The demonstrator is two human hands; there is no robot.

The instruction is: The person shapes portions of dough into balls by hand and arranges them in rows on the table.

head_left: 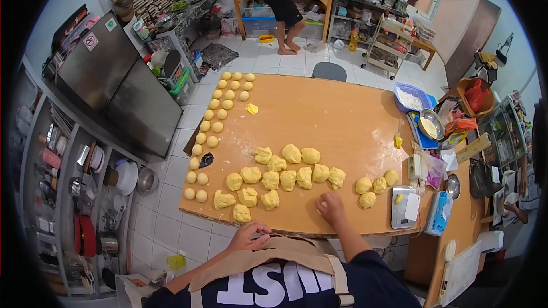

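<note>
My left hand is at the table's near edge, below a rough dough lump. Its fingers are loosely bent, apart from the thumb, with nothing visible between them. My right hand is over the table near its front edge, fingers curled under; whatever they may hold is hidden. Just beyond it lie several rough yellow dough lumps, the nearest a torn-looking piece. Further right sits a small cluster of smoother dough lumps. Smooth round dough balls line the left edge in rows.
A digital scale with a small dough piece stands at the right, beside a blue-white pack. Behind are a metal bowl and a blue basket of white flour. A dough scrap lies far left. Another person stands at the back table.
</note>
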